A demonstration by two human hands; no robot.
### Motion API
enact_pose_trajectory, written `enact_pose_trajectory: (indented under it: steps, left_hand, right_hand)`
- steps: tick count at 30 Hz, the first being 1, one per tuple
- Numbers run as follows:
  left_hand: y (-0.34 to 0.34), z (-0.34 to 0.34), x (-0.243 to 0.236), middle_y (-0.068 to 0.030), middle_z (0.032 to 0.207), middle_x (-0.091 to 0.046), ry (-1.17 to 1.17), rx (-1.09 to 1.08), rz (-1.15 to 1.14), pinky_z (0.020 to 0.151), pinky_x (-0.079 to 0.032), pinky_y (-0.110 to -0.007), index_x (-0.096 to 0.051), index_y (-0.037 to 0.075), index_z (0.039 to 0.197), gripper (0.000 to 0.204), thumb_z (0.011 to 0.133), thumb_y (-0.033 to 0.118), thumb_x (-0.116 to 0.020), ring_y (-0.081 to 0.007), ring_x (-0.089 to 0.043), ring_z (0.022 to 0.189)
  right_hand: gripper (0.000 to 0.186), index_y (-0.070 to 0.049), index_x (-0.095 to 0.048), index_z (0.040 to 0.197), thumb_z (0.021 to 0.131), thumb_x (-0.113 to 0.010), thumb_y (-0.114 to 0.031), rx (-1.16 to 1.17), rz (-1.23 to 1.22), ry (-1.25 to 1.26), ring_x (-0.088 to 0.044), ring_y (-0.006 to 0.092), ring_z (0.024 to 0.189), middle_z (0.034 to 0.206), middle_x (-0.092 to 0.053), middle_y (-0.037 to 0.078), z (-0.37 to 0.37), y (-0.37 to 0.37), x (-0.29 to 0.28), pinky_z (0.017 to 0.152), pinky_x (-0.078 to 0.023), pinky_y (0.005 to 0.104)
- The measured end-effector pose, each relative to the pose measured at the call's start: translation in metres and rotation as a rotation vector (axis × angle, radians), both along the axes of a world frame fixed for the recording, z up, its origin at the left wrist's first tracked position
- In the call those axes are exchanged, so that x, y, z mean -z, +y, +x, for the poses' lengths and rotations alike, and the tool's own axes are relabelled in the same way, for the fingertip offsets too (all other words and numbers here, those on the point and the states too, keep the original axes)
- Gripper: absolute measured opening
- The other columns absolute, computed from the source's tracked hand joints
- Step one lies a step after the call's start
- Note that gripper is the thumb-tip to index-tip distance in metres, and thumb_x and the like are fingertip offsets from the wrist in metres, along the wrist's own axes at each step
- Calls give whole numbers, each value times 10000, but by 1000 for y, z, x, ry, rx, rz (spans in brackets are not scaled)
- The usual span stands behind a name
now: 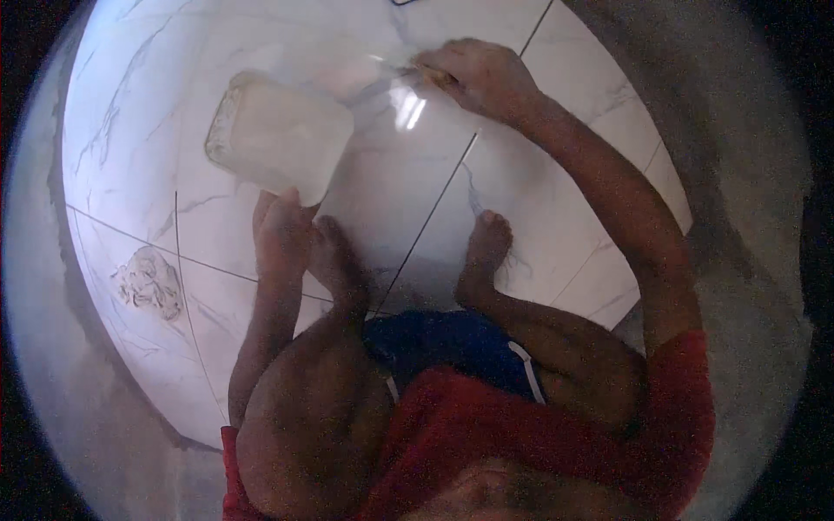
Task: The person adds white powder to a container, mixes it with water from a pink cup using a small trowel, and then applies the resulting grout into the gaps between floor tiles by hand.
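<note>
My left hand (285,233) is closed on the near corner of a whitish, rounded-rectangular plastic container (291,130). Raised above the floor, the container has a translucent rim along its left side; its contents, if any, cannot be made out. Farther off to the right, my right hand (486,76) is closed around a tool with a brownish handle (439,76). A thin, blurred end of this tool points left, near the floor, and its exact kind is unclear. A bright reflection lies on the tiles just below it.
White marble-patterned tiles (556,217) with dark joints make up the floor. A crumpled white cloth-like heap (152,282) lies at the left. Both my bare feet rest between my hands and body. Grey surfaces border the tiles on both sides. A dark-edged object (405,3) barely shows at the top.
</note>
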State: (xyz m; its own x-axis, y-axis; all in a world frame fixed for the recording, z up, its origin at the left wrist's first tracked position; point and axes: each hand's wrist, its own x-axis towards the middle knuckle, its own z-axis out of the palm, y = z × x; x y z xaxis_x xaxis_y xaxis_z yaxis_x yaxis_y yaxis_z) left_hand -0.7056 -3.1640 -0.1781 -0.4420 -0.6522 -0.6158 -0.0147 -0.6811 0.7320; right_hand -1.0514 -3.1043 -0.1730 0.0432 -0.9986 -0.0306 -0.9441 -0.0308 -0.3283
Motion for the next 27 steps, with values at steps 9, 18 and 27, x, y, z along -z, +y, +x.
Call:
enact_pose_trajectory:
  steps: [9, 18, 27]
  left_hand:
    - [4, 18, -2, -207, 1418, -445, 201, -170, 108, 1140, -321, -590, -320, -69, 1390, 576, 904, 129, -559, -343, -483, 1300]
    - [0, 22, 1, -193, 1427, -431, 84, -111, 73, 1129, -325, -598, -303, -31, 1431, 616, 905, 150, -568, -334, -451, 1321]
    - [-1, 12, -1, -191, 1444, -410, 160, -25, 82, 1125, -337, -588, -288, -27, 1442, 642, 905, 162, -585, -342, -445, 1325]
  right_hand:
    - [232, -88, -654, 1069, 925, -570, -250, -65, 266, -14, -654, 277, 993, 1002, -656, 142, 26, -100, -11, 874, -513, 432]
    - [255, -121, -648, 1127, 906, -629, -246, -184, 113, 52, -651, 297, 889, 923, -657, 87, -29, -3, 10, 790, -541, 427]
    - [275, -129, -650, 1154, 901, -632, -234, 27, 303, 62, -647, 293, 961, 997, -662, 99, -43, 114, -22, 814, -548, 417]
